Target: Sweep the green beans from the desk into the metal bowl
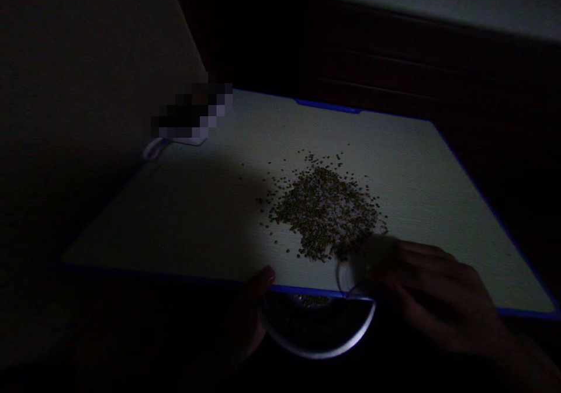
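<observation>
Small greenish-brown seeds, perhaps lentils or mung beans (326, 209), lie in a loose heap on a pale board (438, 194) with blue edging. At the heap's near right side, my right hand (442, 291) is closed on a clear round-rimmed cup (348, 276), blurred and partly hidden by the fingers. Below the board's near edge is a shiny metal bowl (322, 352) with some of the same seeds in it. My left hand (254, 323) is closed at the bowl's left rim, its thumb against the board's edge. The fingers are lost in shadow.
A white-edged object with a pixelated face, perhaps a phone (193, 115), lies at the board's far left corner with a loop beside it. A pale upright surface (96, 60) borders the left. Dark furniture stands behind the board. The light is very dim.
</observation>
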`<move>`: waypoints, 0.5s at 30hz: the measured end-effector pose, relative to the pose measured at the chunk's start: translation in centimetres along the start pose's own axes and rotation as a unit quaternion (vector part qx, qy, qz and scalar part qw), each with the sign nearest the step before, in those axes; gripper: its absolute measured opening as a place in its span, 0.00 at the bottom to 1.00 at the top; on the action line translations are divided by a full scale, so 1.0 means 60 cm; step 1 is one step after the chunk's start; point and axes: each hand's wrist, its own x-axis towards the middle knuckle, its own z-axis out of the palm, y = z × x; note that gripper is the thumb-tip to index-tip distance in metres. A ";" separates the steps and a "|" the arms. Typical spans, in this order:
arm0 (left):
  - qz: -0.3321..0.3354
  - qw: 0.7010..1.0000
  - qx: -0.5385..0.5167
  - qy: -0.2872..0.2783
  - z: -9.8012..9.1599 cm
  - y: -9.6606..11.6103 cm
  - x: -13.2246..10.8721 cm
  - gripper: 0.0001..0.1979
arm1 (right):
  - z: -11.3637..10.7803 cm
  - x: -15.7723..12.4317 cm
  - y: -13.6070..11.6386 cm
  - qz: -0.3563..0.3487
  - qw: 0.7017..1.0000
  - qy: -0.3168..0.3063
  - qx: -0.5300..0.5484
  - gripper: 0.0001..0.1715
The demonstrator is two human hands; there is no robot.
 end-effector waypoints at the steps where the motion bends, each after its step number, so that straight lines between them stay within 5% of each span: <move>1: -0.005 1.000 -0.004 -0.010 -0.001 -0.001 0.002 0.34 | 0.000 0.000 0.000 0.008 1.000 0.006 -0.005 0.17; 4: -0.014 0.998 -0.013 -0.055 -0.008 -0.004 0.009 0.26 | 0.002 0.003 -0.002 0.061 0.997 0.051 -0.022 0.14; 8: 0.009 0.998 -0.017 -0.058 -0.015 -0.005 0.011 0.28 | 0.005 0.007 -0.003 0.140 0.985 0.086 -0.056 0.10; 15: -0.003 0.998 -0.004 -0.070 -0.012 -0.008 0.015 0.21 | 0.009 0.009 0.006 0.082 0.994 0.047 -0.050 0.12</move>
